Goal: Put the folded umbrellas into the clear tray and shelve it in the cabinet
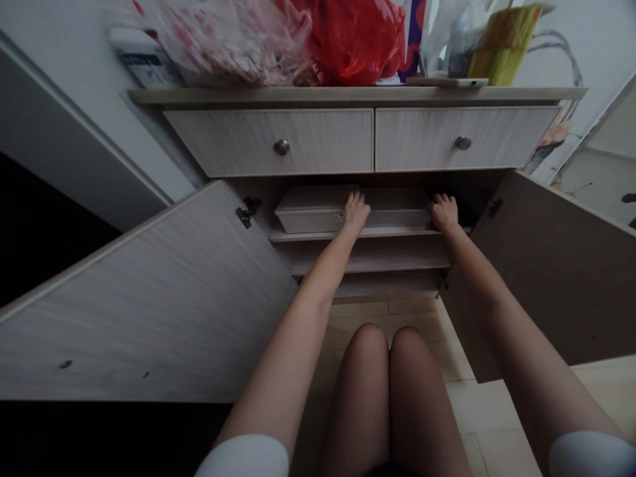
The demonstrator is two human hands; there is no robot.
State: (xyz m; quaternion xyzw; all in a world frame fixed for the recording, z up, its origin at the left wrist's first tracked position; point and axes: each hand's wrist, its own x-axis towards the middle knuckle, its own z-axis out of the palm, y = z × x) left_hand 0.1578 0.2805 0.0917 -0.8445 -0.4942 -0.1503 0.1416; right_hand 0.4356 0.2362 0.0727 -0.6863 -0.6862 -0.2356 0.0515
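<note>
On the upper shelf inside the open cabinet lie two flat, pale grey lidded boxes side by side. A small label shows on the front of the left box (312, 211). My left hand (356, 207) is at the left end of the right box (397, 205), where the two boxes meet, its fingers curled over the top. At that box's other end, my right hand (444, 210) grips the corner with bent fingers. Both arms reach forward over my knees. The fingertips are partly hidden, and the shelf behind the boxes is dark.
The left door (163, 305) and right door (556, 278) of the cabinet stand wide open beside my arms. Two knobbed drawers (322, 139) sit above. On the cabinet top are a red plastic bag (358, 43), a clear bag (233, 40), a white bottle (142, 56) and a phone-like slab (447, 83).
</note>
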